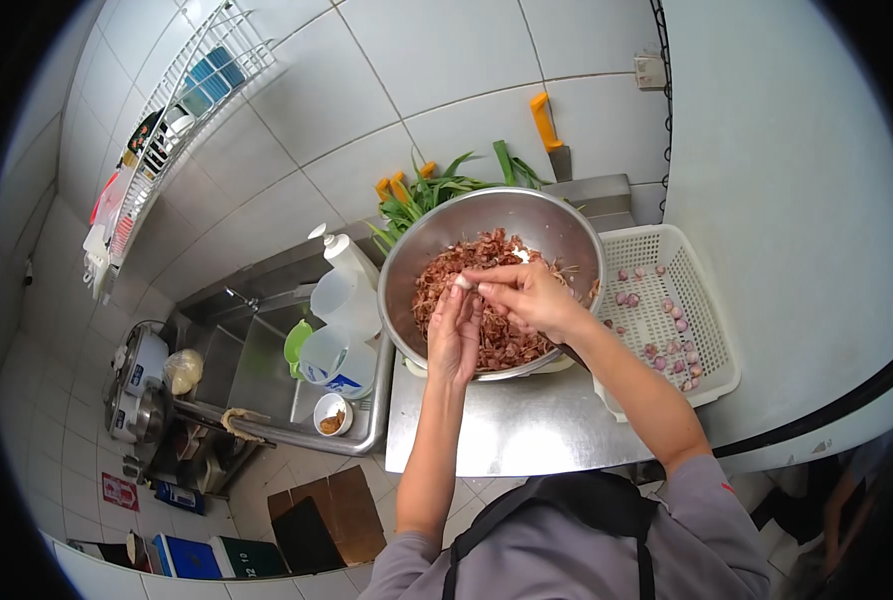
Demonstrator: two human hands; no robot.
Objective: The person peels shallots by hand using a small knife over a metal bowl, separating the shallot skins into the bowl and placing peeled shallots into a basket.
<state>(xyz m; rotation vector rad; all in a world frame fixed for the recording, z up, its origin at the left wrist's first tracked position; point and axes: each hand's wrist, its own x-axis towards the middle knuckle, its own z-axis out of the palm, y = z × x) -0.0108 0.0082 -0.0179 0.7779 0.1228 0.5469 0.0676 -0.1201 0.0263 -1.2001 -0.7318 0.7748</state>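
Both hands are raised over a large steel bowl [396, 290] filled with reddish-brown peelings [496, 330]. A small whitish peeled bulb [463, 283] is pinched at the fingertips of my left hand [454, 330], which points up from below. From the right, my right hand [531, 300] meets it, its thumb and index finger closed at the same bulb. A white piece shows on the peelings just behind my right hand. To the right of the bowl, several small pinkish-purple bulbs [679, 325] lie in a white perforated basket [721, 345].
A steel sink [266, 350] at the left holds plastic containers [346, 303]; a small bowl [333, 414] stands at its edge. Behind the steel bowl are green leaves [416, 208] and an orange-handled knife [546, 125]. Part of another person [841, 510] shows at the lower right.
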